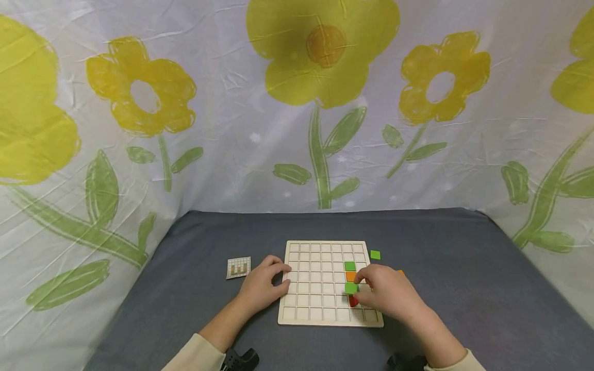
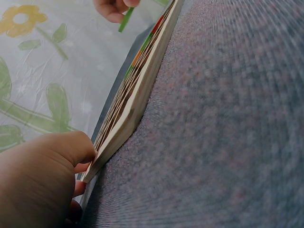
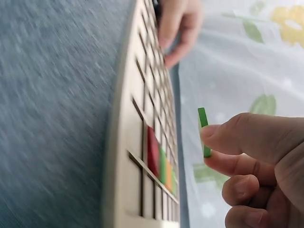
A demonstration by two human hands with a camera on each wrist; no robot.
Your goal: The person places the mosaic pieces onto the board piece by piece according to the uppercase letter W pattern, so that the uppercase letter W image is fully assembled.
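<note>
A wooden grid board [image 1: 315, 299] lies on the dark cloth. Thumb and fingertips of my left hand [image 1: 262, 281] rest against its left edge, spread apart. My right hand [image 1: 390, 291] pinches a thin green tile [image 3: 204, 133] between thumb and index finger; the right wrist view shows it raised over the board. Below it, one column of the grid holds a red tile [image 3: 153, 152], a green tile [image 3: 162, 166], an orange tile [image 3: 168, 175] and another green tile [image 1: 350, 266]. From the head, the pinched tile overlaps this column.
A small card [image 1: 238, 268] with a printed grid pattern lies left of the board. One loose green tile [image 1: 375, 254] is beside its far right corner. Orange [image 1: 400, 272] shows partly behind my right hand. A flower-print curtain [image 1: 223, 170] hangs behind the table.
</note>
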